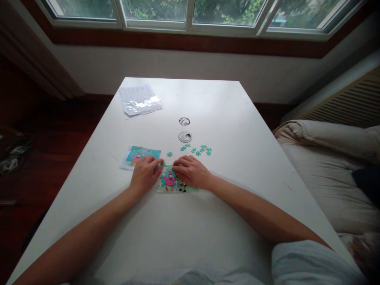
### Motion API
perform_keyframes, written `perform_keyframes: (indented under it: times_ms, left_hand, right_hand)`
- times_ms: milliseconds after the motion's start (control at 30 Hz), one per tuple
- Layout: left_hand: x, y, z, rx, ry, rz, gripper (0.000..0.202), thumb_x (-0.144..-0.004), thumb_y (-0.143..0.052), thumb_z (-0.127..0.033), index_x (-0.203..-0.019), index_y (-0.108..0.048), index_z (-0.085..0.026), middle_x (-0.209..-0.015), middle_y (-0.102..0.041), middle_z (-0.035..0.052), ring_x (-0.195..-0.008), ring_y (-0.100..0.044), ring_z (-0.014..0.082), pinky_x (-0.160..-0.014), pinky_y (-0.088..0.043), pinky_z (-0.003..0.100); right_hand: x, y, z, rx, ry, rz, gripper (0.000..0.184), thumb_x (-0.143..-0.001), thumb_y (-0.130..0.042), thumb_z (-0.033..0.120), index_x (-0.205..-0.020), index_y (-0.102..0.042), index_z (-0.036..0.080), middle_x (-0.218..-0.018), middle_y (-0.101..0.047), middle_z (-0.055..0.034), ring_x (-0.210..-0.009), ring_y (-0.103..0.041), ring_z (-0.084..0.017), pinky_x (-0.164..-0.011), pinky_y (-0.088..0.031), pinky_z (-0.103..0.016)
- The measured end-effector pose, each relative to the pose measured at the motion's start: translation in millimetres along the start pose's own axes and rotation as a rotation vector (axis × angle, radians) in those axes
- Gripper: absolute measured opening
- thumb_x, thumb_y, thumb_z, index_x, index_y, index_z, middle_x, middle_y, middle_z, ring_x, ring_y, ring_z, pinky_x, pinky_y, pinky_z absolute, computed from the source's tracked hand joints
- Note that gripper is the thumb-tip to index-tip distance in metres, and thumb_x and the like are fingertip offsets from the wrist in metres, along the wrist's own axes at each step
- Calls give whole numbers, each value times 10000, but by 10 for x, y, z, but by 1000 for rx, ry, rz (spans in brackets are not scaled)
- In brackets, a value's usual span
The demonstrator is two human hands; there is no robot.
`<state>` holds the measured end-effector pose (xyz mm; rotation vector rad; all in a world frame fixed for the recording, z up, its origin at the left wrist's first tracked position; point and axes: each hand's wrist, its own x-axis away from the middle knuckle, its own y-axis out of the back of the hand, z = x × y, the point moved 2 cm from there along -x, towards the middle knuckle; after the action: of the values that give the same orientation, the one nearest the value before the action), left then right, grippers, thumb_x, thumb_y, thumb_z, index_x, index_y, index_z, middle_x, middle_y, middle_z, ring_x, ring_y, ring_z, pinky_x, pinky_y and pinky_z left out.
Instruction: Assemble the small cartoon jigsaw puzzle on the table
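A partly assembled cartoon jigsaw puzzle (169, 183), with a pink figure on green, lies flat on the table in front of me. My left hand (146, 171) is at its upper left corner, thumb and index finger closed at a small green puzzle piece (163, 164). Across the puzzle's upper right part lies my right hand (191, 171), fingers together and resting on it, hiding that area. Left of the puzzle is a printed picture (130, 159) in a clear sleeve, partly covered by my left hand. Several loose green pieces (203, 149) are scattered beyond my right hand.
Two round, shiny discs (185, 137) lie one behind the other past the loose pieces. A clear plastic bag with white paper (139, 101) is at the far left of the white table (208, 103). To the right stands a beige sofa (308, 166); windows are ahead.
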<state>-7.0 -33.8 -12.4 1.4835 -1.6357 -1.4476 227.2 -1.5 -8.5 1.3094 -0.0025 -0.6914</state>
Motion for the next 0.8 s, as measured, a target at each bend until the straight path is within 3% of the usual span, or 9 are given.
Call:
perform_keyframes:
  times_ms: [467, 800]
  left_hand:
    - [-39, 25, 13, 155, 86, 41, 97, -938, -661, -287, -1013, -698, -239, -982, -640, 51, -1009, -584, 265, -907, -435, 404]
    - [-21, 18, -20, 109, 60, 20, 113, -954, -653, -303, -1037, -705, -247, -1022, -636, 53, -1037, -580, 269, -939, -436, 426]
  right_hand:
    - [4, -17, -4, 19, -7, 27, 257, -1015, -573, 276, -1235, -694, 217, -1208, -695, -111, -1128, -577, -250, -964, -480, -415]
    - [0, -23, -4, 36, 1, 28, 267, -1028, -548, 287, -1237, -695, 208, -1223, -699, -104, -1131, -583, -253, -974, -470, -408]
